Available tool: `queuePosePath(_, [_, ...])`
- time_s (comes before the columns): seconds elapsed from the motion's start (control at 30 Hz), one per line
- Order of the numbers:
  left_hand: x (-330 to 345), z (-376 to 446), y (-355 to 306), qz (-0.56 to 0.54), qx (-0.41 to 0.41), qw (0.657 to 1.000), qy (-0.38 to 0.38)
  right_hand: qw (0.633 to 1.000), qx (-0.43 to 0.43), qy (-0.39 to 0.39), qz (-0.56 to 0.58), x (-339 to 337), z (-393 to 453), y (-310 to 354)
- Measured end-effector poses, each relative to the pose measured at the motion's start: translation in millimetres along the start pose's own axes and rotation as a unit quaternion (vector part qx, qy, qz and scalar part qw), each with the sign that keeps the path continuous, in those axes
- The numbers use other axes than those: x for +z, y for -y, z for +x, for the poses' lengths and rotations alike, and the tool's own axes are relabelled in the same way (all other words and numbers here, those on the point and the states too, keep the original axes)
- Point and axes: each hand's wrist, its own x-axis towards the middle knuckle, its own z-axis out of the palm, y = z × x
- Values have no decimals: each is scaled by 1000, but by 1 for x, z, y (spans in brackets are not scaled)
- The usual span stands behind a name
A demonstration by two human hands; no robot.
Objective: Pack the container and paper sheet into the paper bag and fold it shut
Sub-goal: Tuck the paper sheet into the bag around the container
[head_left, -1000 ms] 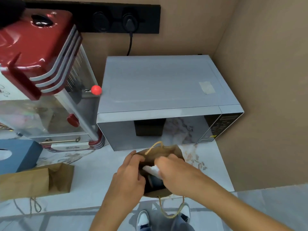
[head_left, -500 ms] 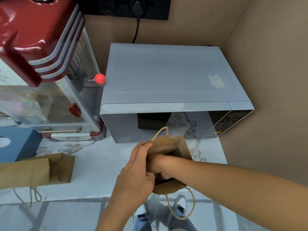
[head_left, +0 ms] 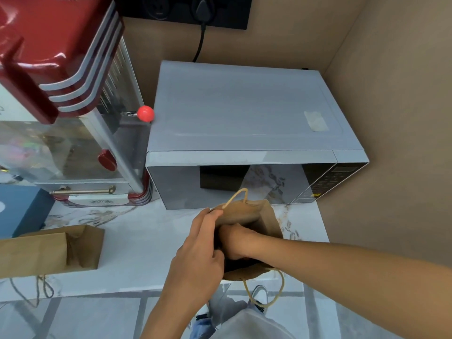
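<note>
1. fingers (head_left: 212, 215) of my left hand (head_left: 198, 255) are pinched closed on the near-left rim of the paper bag (head_left: 266, 216), holding its mouth open; that is all the head view gives me, being the only view.
2. my right hand (head_left: 234, 238) is sunk into the bag up to the wrist. its fingers are hidden inside, so i cannot tell whether they are curled on something or loose.
3. i judge this to be the loading step: something is being pushed down into the bag. neither container nor paper sheet shows, only a dark interior.
4. next i would need to draw the right hand out without dragging the contents, then flatten the rim and fold it over.
5. the bag stands upright at the counter (head_left: 137, 245) edge, just before the microwave (head_left: 244, 133); brown, creased, one cord handle up, one hanging.
</note>
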Motion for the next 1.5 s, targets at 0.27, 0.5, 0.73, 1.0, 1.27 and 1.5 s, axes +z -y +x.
queuePosePath(0.27, [4,-2,-4,9,11,1000,-4,986,4,95,134,-7,5,-23])
queuePosePath(0.5, [2,-2,-2,-1,13,1000,-2,961,6,71,266,-6,2,-15])
queuePosePath(0.73, [4,-2,-2,-5,3,1000,6,981,-114,10,155,-14,-24,-17])
queuePosePath(1.0, [3,-2,-2,-13,10,1000,5,983,-63,-88,-146,10,-4,23])
queuePosePath(1.27, [5,1,-3,21,6,1000,-12,963,-133,-20,-234,-6,-5,-17])
queuePosePath(1.5, [7,2,-2,29,15,999,-28,951,-104,70,-281,-6,14,-27])
